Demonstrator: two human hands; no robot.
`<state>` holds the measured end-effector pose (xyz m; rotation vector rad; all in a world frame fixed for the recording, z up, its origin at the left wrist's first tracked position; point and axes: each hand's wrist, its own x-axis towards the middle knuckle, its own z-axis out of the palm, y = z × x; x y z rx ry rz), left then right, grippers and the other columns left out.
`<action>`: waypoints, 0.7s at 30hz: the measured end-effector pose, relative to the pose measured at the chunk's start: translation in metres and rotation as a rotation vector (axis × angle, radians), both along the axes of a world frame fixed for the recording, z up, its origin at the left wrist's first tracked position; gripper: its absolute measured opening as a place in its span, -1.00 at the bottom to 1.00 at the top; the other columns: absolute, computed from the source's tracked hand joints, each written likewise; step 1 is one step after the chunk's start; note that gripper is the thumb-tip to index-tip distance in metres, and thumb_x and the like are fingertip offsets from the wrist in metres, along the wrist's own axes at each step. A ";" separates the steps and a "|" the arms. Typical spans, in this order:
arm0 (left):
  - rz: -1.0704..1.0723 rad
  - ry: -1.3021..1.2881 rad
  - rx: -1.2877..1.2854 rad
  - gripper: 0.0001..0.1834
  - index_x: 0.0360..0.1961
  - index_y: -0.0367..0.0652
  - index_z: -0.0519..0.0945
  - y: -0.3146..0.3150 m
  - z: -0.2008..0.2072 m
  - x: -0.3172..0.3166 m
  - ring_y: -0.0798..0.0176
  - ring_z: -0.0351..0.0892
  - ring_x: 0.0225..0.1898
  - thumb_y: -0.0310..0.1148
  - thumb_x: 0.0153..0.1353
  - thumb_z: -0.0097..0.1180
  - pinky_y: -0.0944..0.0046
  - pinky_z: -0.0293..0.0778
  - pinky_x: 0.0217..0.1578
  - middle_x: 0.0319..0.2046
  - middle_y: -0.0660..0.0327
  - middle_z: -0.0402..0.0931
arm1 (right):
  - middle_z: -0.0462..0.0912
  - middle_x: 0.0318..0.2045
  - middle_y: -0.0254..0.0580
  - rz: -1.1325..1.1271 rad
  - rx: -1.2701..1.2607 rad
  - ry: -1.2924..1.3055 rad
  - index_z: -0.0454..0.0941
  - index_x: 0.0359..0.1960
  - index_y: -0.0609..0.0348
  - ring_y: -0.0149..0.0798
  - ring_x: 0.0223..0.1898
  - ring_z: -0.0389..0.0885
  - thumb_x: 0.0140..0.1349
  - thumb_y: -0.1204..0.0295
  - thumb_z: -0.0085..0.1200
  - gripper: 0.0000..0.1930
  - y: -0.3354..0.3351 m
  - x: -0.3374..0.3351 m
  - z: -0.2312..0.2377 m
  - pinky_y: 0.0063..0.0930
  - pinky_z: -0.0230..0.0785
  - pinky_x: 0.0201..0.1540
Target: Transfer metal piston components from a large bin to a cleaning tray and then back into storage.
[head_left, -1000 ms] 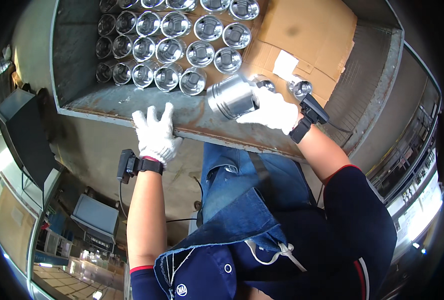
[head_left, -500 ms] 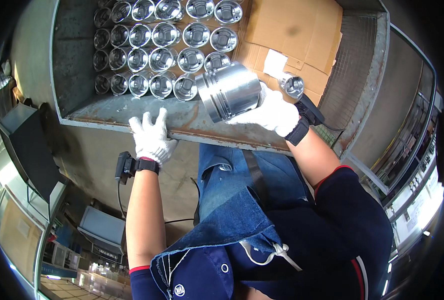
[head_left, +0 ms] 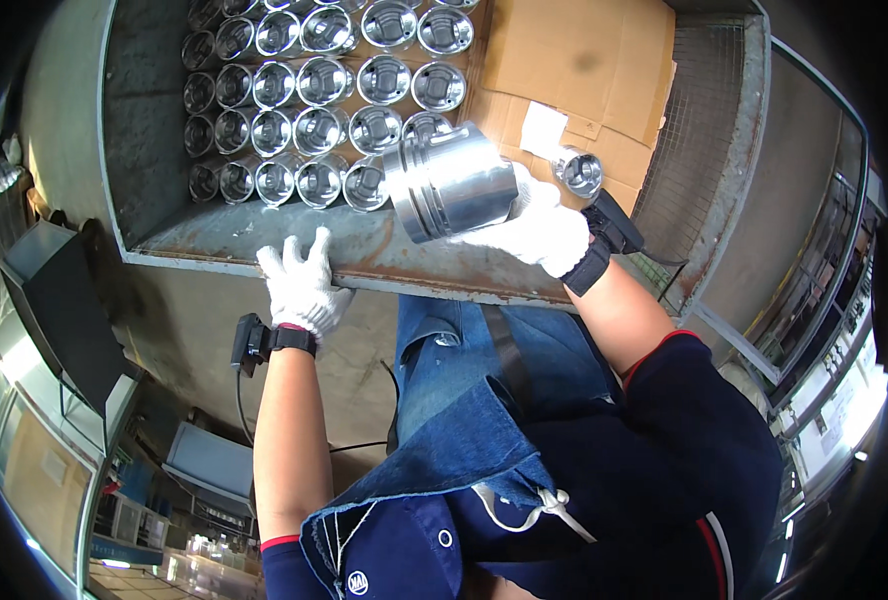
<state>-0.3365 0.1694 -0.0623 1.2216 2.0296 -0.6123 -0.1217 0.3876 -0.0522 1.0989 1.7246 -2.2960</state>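
Observation:
My right hand [head_left: 542,228], in a white knit glove, grips a large shiny metal piston [head_left: 451,183]. The piston lies tilted on its side in the air, its ring grooves toward the left, above the near part of a grey metal bin [head_left: 254,228]. My left hand [head_left: 302,285], gloved alike, rests on the bin's near rim with its fingers spread and nothing in them. Beyond both hands, rows of pistons [head_left: 320,132] stand open end up on cardboard inside the bin. One lone piston [head_left: 578,172] stands to the right, just past my right wrist.
Flat brown cardboard [head_left: 576,62] lines the bin's right part, with a white paper slip [head_left: 543,128] on it. Wire mesh [head_left: 702,110] shows along the bin's right side. A dark panel [head_left: 64,310] and a grey box [head_left: 209,458] stand at the left.
The piston in my right hand has shifted slightly left, its grooved end turning a little. My left hand stays on the rim. The bin's contents appear slightly lower in the view.

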 end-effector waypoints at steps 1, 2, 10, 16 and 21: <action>0.002 0.003 -0.007 -0.02 0.41 -0.06 0.22 0.000 0.000 0.000 -0.18 0.12 0.40 -0.02 -0.03 0.34 -0.22 -0.23 0.40 0.24 -0.19 0.35 | 0.71 -0.04 -0.18 -0.044 0.048 0.054 0.51 0.15 0.20 -0.36 0.00 0.68 -0.04 0.28 0.54 -0.30 -0.001 0.000 0.001 -0.43 0.52 0.13; 0.005 0.006 -0.014 -0.02 0.42 -0.05 0.22 0.001 0.000 0.000 -0.18 0.10 0.41 -0.02 -0.03 0.34 -0.22 -0.23 0.41 0.25 -0.20 0.33 | 0.72 -0.06 -0.18 -0.087 0.095 0.107 0.51 0.14 0.21 -0.35 -0.01 0.68 -0.03 0.30 0.54 -0.32 -0.002 0.001 0.002 -0.42 0.52 0.12; 0.005 0.022 -0.053 -0.02 0.42 -0.01 0.21 0.010 0.009 0.003 -0.21 0.05 0.41 -0.02 -0.03 0.35 -0.22 -0.23 0.41 0.27 -0.23 0.30 | 0.64 -0.06 -0.10 -0.119 0.341 0.082 0.45 0.23 -0.01 -0.11 -0.03 0.66 -0.04 0.18 0.49 -0.25 -0.007 0.006 -0.044 -0.31 0.52 0.06; 0.021 0.006 -0.102 -0.01 0.43 0.05 0.21 0.012 0.009 0.002 -0.33 -0.01 0.38 -0.03 -0.06 0.37 -0.20 -0.18 0.40 0.30 -0.25 0.24 | 0.60 -0.01 -0.09 -0.129 0.443 0.110 0.41 0.25 -0.03 -0.05 0.00 0.64 -0.07 0.11 0.50 -0.19 0.002 -0.012 -0.035 -0.26 0.53 0.07; 0.027 0.034 -0.103 0.03 0.45 0.07 0.19 0.016 0.013 0.005 -0.39 -0.02 0.34 -0.03 -0.08 0.38 -0.19 -0.14 0.40 0.30 -0.25 0.22 | 0.61 -0.01 -0.10 -0.212 0.221 0.240 0.42 0.24 0.00 -0.10 0.00 0.64 -0.07 0.14 0.52 -0.20 0.019 -0.030 -0.014 -0.30 0.53 0.08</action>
